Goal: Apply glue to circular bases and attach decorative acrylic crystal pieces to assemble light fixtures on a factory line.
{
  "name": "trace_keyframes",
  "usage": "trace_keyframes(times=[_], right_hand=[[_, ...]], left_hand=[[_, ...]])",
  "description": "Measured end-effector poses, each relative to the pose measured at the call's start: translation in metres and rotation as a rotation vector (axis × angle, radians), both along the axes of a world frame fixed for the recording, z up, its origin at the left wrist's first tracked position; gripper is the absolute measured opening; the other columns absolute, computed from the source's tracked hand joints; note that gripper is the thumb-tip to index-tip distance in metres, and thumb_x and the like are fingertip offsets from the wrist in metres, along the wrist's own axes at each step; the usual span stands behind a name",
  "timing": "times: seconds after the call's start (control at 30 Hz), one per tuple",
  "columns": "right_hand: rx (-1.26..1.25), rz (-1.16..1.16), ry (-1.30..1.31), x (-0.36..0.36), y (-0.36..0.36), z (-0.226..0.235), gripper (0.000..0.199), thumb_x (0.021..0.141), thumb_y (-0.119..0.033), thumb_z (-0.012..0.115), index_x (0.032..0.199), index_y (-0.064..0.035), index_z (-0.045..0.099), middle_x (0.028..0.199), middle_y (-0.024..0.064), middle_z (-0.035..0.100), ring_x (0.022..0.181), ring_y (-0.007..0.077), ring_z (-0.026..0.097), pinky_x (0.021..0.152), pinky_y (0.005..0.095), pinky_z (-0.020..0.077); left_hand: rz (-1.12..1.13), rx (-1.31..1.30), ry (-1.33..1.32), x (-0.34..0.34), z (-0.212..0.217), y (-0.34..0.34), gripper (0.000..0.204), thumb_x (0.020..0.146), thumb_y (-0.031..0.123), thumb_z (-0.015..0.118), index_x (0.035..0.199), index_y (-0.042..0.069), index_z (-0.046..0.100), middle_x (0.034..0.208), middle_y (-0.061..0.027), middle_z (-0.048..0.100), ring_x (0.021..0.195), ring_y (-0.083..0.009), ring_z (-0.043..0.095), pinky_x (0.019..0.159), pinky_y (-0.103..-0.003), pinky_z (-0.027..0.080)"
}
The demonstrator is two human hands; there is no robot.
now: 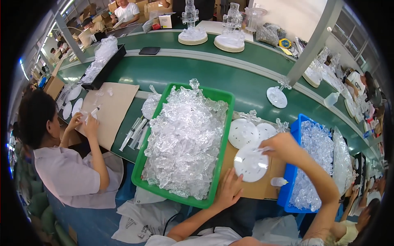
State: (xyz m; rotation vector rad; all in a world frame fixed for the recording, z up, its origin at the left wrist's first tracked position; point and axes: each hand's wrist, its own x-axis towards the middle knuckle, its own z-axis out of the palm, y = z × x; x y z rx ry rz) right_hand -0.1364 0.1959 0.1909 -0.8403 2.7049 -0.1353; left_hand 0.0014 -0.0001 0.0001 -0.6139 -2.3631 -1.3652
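A round white disc [251, 166] with small slots lies on the brown cardboard in front of me. My left hand [230, 189] rests at its near left edge, fingers stretched out and spread, holding nothing. Above the disc's far right side, my right hand [286, 148] is closed in a pinch on a clear plastic piece [262, 150]. The pinched part is partly hidden by my fingers, and I cannot tell whether it touches the disc. Just beyond lie two more white discs [243, 132], with clear plastic parts at their far edges.
A green bin [137, 174] heaped with clear plastic parts stands left; a blue bin [292, 172] of similar parts stands right. A small dropper bottle [279, 181] lies near the blue bin. Several syringes [133, 133] lie beyond the green bin, near a co-worker [76, 164].
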Motion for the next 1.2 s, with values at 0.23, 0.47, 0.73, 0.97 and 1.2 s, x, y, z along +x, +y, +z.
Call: trace_keyframes(times=[0.23,0.47,0.73,0.97,1.2], right_hand=[[-0.063,0.346,-0.348,-0.081,-0.043,0.007,0.051,0.072,-0.033,0.072,0.116,-0.0095,0.061,0.092,0.0124,0.068,0.091,0.031,0.064,0.078,0.038,0.0497],[-0.093,-0.274,0.207,-0.221,-0.185,-0.037,0.059,0.075,-0.055,0.065,0.112,-0.0086,0.062,0.098,0.0155,0.067,0.093,0.0329,0.065,0.081,0.0421,0.0512],[-0.435,-0.156,0.322,-0.22,-0.188,-0.06,0.044,0.07,-0.032,0.075,0.107,-0.0121,0.063,0.09,0.0117,0.068,0.084,0.0295,0.066,0.074,0.0393,0.0515],[-1.011,-0.239,-0.058,-0.076,-0.094,0.023,0.044,0.081,-0.012,0.069,0.118,-0.0063,0.046,0.103,0.0047,0.052,0.085,0.0151,0.062,0.07,0.0249,0.0486],[-0.596,-0.246,0.078,0.127,-0.042,-0.027,0.021,0.069,0.003,0.068,0.087,-0.0076,0.064,0.093,0.0091,0.061,0.085,0.0263,0.061,0.07,0.0328,0.0497]], left_hand=[[-0.068,-0.28,-0.013,0.001,-0.02,-0.005,0.047,0.089,0.025,0.055,0.133,0.008,0.048,0.143,-0.018,0.037,0.131,-0.0382,0.035,0.106,-0.051,0.028],[-0.068,-0.243,-0.055,0.012,-0.021,-0.004,0.043,0.088,0.024,0.056,0.129,0.011,0.052,0.14,-0.0176,0.041,0.129,-0.036,0.036,0.106,-0.052,0.028],[-0.044,-0.266,-0.025,0.032,-0.025,-0.007,0.043,0.088,0.025,0.057,0.129,0.014,0.054,0.135,-0.0165,0.044,0.125,-0.0351,0.039,0.104,-0.053,0.03],[-0.081,-0.338,-0.011,0.047,-0.022,0.001,0.044,0.086,0.029,0.059,0.127,0.013,0.055,0.129,-0.0167,0.047,0.117,-0.0328,0.043,0.099,-0.059,0.031],[-0.106,0.412,-0.377,0.034,0.021,-0.017,0.054,0.077,0.006,0.072,0.127,0.006,0.053,0.12,-0.0162,0.055,0.103,-0.0271,0.057,0.092,-0.041,0.045]])
